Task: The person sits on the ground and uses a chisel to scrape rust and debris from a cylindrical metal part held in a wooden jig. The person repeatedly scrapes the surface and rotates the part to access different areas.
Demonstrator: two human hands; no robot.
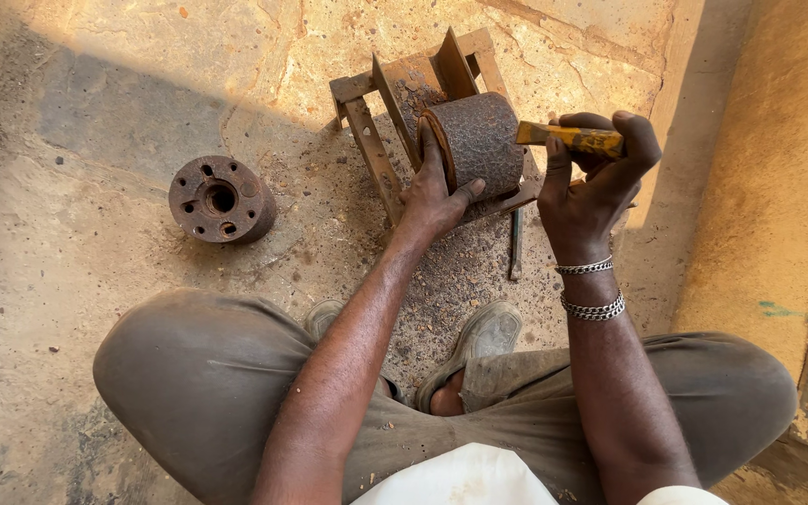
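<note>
Rusty pitted metal cylinder (pixel 475 140); rusted angle-iron stand (pixel 376 154); worn yellow-painted tool handle (pixel 572 138); rough dusty stone floor (pixel 95 234).

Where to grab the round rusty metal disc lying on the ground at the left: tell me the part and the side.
Take the round rusty metal disc by its outer rim from above: it lies flat, apart from other things, its holed face up and rim exposed.
</note>
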